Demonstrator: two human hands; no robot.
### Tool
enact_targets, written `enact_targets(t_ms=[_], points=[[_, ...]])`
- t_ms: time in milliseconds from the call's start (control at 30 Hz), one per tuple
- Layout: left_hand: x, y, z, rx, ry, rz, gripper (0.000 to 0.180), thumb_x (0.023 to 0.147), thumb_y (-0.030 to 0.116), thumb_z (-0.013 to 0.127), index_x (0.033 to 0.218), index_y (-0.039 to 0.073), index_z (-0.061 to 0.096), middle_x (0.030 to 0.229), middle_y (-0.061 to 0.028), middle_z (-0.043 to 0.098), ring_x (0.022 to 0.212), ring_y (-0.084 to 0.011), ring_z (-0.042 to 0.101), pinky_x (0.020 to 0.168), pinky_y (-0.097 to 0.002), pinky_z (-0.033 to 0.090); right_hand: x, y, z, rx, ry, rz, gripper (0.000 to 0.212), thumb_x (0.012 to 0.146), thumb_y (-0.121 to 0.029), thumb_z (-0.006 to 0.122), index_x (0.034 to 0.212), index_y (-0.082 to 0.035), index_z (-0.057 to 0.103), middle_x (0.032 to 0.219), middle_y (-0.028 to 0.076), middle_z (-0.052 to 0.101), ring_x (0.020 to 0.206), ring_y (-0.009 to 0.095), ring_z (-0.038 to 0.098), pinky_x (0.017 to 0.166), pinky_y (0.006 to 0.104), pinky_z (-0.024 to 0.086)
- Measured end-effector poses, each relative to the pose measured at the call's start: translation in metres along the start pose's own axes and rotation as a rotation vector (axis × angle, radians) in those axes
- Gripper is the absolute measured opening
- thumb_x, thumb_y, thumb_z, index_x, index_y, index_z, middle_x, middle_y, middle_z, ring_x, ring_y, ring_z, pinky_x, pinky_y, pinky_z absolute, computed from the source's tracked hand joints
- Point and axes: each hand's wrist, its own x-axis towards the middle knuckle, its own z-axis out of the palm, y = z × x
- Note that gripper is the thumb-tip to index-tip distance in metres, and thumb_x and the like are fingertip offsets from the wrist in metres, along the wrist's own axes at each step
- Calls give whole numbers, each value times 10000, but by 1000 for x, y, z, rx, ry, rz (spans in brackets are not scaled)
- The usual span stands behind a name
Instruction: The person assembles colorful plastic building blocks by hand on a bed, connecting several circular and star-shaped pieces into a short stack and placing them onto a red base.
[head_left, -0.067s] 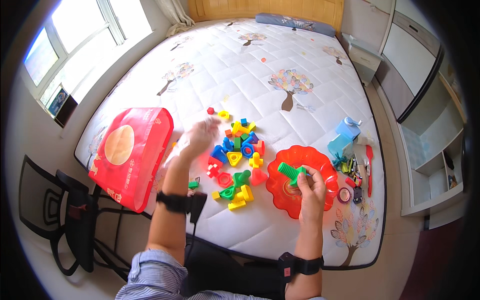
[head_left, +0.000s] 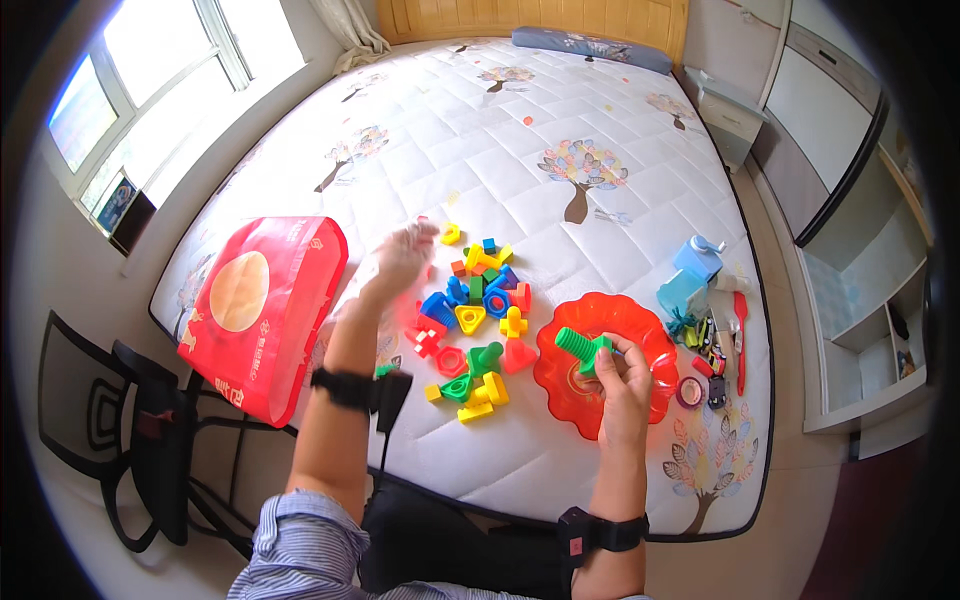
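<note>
Between the thumb and fingers of my right hand (head_left: 624,382) is a green plastic toy bolt (head_left: 578,345), its threaded end pointing up and left. It hangs over a red scalloped plastic bowl (head_left: 557,400). My left hand (head_left: 398,262), smeared by motion, reaches over the left side of a pile of toy nuts, bolts and blocks; its grip cannot be made out. Closest to its fingertips is a yellow nut (head_left: 450,234). In the pile are a yellow triangular nut (head_left: 470,319), a blue nut (head_left: 496,301), a standing green bolt (head_left: 487,357) and yellow pieces (head_left: 481,402).
A large red bag (head_left: 300,300) lies at the bed's left edge. Right of the bowl are a blue pump bottle (head_left: 698,257), a tape roll (head_left: 689,392), a dark toy car (head_left: 716,391) and a red long-handled utensil (head_left: 740,340). A black chair (head_left: 155,450) stands at the left.
My left hand shifts slightly up and its fingers move against the far edge of the pile, still blurred. My right hand keeps the green bolt in place.
</note>
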Motion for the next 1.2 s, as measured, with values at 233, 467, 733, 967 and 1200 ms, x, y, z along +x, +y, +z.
enact_targets(t_ms=[233, 467, 733, 967, 1200], points=[[99, -104, 67, 319, -82, 268, 464, 1100, 122, 723, 1540, 65, 859, 1497, -214, 877, 1389, -393, 829, 1209, -441, 651, -14, 4, 0, 159, -65, 142, 447, 1269, -273, 819, 1602, 10, 721, 1230, 76, 875, 979, 228, 888, 899, 355, 710], [115, -124, 112, 352, -178, 463, 469, 1097, 114, 729, 1547, 64, 852, 1521, -227, 878, 1411, -410, 838, 1226, -457, 660, -36, -14, 8, 127, -68, 127, 438, 1275, -246, 785, 1612, 26, 721, 1284, 136, 869, 1021, 276, 901, 912, 397, 760], [64, -86, 49, 88, -248, 110, 424, 1150, 144, 766, 1563, 56, 801, 1503, -215, 864, 1366, -382, 855, 1178, -478, 705, -35, -11, 13, 177, -120, 146, 437, 1285, -259, 771, 1622, 13, 721, 1303, 132, 865, 1046, 290, 902, 940, 413, 748], [-21, 59, -37, -944, -176, -233, 403, 1196, 171, 799, 1578, 48, 756, 1488, -205, 851, 1327, -358, 870, 1136, -496, 745, -21, -1, 8, 210, -90, 124, 434, 1284, -267, 773, 1623, 0, 736, 1280, 100, 867, 1019, 273, 912, 902, 382, 760], [-142, 189, -20, -1369, -245, -201, 392, 1243, 194, 817, 1591, 41, 723, 1493, -184, 831, 1308, -319, 873, 1096, -512, 778, -8, 11, 20, 307, -90, 126, 409, 1265, -287, 823, 1552, -4, 753, 1261, 115, 890, 1007, 221, 885, 914, 365, 719]])
